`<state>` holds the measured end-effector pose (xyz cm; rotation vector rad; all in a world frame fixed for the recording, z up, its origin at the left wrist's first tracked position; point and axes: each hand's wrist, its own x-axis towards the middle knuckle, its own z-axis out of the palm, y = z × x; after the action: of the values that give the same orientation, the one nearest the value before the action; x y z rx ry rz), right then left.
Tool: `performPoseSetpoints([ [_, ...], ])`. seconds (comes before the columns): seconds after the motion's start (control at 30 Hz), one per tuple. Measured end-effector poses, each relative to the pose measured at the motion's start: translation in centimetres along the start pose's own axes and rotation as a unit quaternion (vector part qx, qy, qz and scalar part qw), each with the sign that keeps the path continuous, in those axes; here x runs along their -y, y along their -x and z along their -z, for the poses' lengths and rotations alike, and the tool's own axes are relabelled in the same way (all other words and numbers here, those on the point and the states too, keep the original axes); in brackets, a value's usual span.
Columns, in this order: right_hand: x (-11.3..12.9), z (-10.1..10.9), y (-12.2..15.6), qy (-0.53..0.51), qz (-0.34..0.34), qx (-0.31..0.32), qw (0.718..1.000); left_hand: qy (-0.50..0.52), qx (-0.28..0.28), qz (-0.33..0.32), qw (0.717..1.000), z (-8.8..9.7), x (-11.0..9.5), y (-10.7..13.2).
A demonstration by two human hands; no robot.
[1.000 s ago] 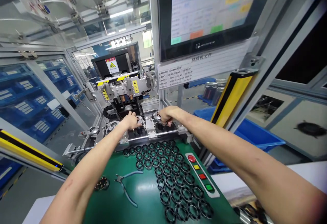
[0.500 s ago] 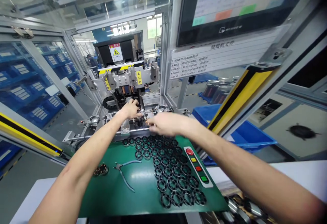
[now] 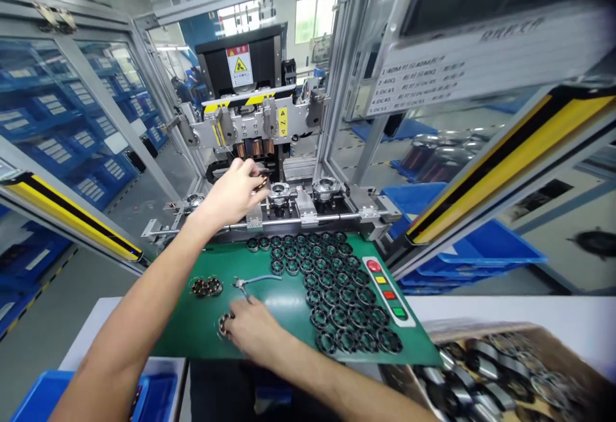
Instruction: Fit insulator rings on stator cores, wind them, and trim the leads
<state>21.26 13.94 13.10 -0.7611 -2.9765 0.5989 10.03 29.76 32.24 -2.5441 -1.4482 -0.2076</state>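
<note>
At the winding machine's front rail (image 3: 226, 225), my left hand (image 3: 235, 191) is closed around a copper-wound stator (image 3: 261, 183), mostly covered by the fingers. My right hand (image 3: 255, 327) grips another wound stator (image 3: 224, 324) low over the green table mat (image 3: 269, 310). Two or so wound stators (image 3: 206, 287) lie together on the mat, left of that hand. Blue-handled side cutters (image 3: 260, 278) rest just beyond it, one handle partly hidden. Many black unwound stator cores (image 3: 346, 294) stand in rows on the right. Silver round holders (image 3: 280, 192) sit along the rail.
A button strip (image 3: 389, 294) lines the mat's right edge. Yellow light-curtain posts (image 3: 481, 165) flank the machine opening. A box of metal parts (image 3: 491, 371) stands at lower right, with blue bins (image 3: 481, 249) behind it. Copper spools show beneath the machine head (image 3: 255, 120).
My right hand has gone from the rail down to the mat's front with a wound stator. My left hand stays by the rail, now gripping a wound stator. The view has shifted.
</note>
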Motion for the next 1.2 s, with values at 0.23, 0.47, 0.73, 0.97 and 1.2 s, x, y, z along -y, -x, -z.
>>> performPoseSetpoints([
  [0.23,-3.5,2.3,0.3,-0.004,-0.067,-0.032,0.997,0.100,0.114,0.142,0.978,-5.3,2.0,24.5],
  [0.47,-11.0,6.3,6.7,0.092,-0.307,-0.057,0.945,0.119,0.074,0.255,0.957,-12.7,0.3,32.8],
  [0.73,-11.1,4.0,5.8,0.055,-0.328,-0.083,0.939,0.136,-0.017,0.174,0.975,-12.0,-8.8,18.1],
  [0.97,-9.4,4.9,11.4,-0.143,-0.255,-0.229,0.929,0.163,0.020,0.195,0.967,-18.0,-12.5,11.6],
  [1.2,-4.1,3.8,15.9,-0.397,-0.153,-0.321,0.846,0.271,-0.015,0.182,0.945,-13.8,-12.7,14.2],
])
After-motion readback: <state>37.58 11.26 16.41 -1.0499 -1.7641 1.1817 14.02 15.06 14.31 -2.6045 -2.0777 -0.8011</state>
